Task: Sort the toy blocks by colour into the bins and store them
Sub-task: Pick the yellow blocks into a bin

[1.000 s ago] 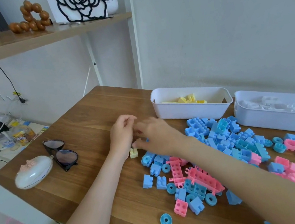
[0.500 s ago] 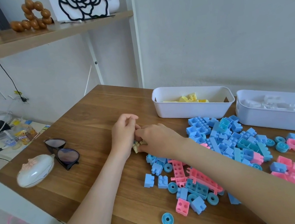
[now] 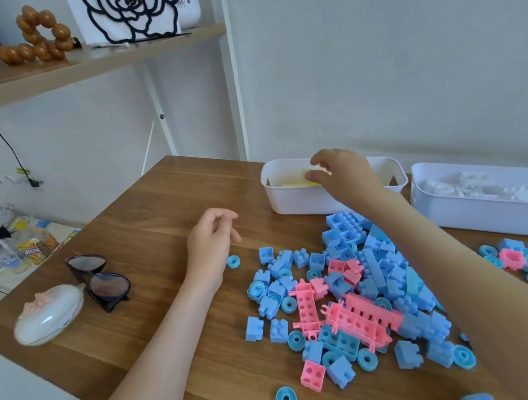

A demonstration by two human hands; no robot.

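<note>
Blue and pink blocks [image 3: 353, 289] lying heaped on table [image 3: 145, 236]. Yellow blocks [image 3: 291, 184] sitting in left bin [image 3: 290, 204], white blocks [image 3: 477, 185] in right bin [image 3: 496, 218]. Right hand [image 3: 344, 178] hovering over left bin, fingers loosely parted, gripping nothing visible. Left hand [image 3: 209, 244] hanging relaxed above table, loosely curled, holding nothing, blue wheel [image 3: 232, 261] lying just beside it.

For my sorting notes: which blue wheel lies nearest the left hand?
The lone blue wheel beside the left hand, apart from the block pile; all other wheels lie farther right.
</note>
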